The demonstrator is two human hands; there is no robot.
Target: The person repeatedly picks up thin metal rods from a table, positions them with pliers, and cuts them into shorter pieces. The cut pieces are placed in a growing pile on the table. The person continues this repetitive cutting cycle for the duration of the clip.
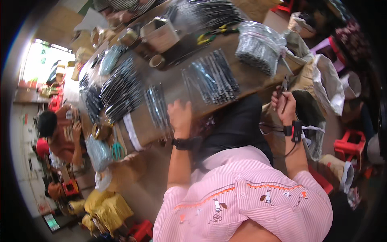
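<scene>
My left hand [180, 115] rests at the table's near edge, thumb and fingers apart, and nothing shows in it. Just left of it lies a small group of thin metal rods [156, 105], roughly side by side. A larger row of the same slim rods [211, 76] is laid out beyond and to the right. Off the table's right end, my right hand [284, 105] is closed around dark-handled pliers [285, 83], their jaws pointing away from me.
Rod heaps [120, 90] cover the table's left side. A plastic-wrapped bundle [258, 48] lies far right, near yellow-handled pliers [207, 38]. A white box [160, 35] and a tape roll [157, 61] stand behind. Open sacks [324, 86] are at right; a person [64, 133] sits at left.
</scene>
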